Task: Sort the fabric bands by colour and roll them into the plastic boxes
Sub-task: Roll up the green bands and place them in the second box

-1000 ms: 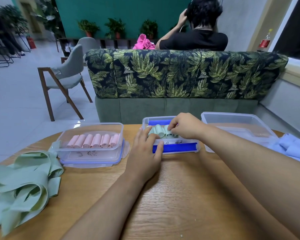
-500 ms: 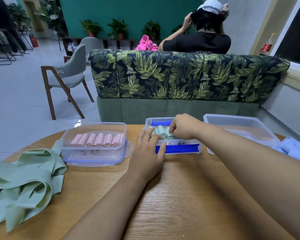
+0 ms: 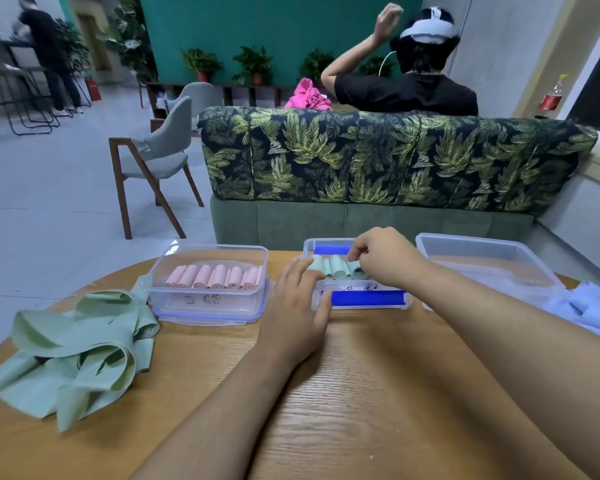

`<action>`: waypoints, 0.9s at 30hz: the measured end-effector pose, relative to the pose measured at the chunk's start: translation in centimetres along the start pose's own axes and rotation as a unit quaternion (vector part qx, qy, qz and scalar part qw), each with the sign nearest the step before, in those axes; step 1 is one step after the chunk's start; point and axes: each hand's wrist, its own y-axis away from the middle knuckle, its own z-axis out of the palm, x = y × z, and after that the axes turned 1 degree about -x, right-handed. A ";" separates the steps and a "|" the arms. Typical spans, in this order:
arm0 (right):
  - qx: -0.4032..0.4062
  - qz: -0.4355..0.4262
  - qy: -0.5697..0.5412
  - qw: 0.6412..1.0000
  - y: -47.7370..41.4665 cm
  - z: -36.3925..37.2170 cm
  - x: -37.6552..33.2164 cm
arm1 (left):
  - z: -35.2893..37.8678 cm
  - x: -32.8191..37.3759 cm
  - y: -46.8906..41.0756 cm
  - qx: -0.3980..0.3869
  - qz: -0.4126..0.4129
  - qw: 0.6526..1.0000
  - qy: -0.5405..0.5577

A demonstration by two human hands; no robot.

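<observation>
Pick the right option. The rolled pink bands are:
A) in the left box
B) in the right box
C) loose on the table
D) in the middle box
A: the pink rolls lie in a row inside the left box, while the middle box holds only green rolls, one of them pinched by the right hand.
</observation>
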 end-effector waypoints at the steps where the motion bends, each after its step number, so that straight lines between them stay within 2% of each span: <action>1: 0.004 -0.009 -0.005 1.000 0.7 0.1 -0.6 | -0.5 -0.1 0.6 0.010 0.007 1.000 -0.007; 10: 0.006 -0.146 -0.132 0.980 6.5 4.0 -9.3 | -9.2 -0.8 9.0 0.103 0.022 0.993 -0.056; 15: -0.047 -0.216 -0.168 0.961 8.9 7.5 -15.6 | -14.9 -2.8 13.3 0.187 -0.021 0.975 -0.120; 18: -0.071 -0.231 -0.185 0.953 9.5 10.1 -19.0 | -17.7 -2.4 15.7 0.237 0.010 0.966 -0.105; 20: -0.099 -0.272 -0.195 0.937 9.9 11.5 -21.1 | -18.6 -1.9 17.2 0.264 0.018 0.960 -0.095; 24: -0.159 -0.387 -0.134 0.898 10.5 13.5 -24.1 | -19.6 -3.6 18.2 0.346 -0.086 0.933 -0.049; 27: -0.116 -0.400 -0.126 0.900 10.8 14.4 -25.1 | -19.7 -4.7 18.1 0.337 -0.153 0.929 -0.003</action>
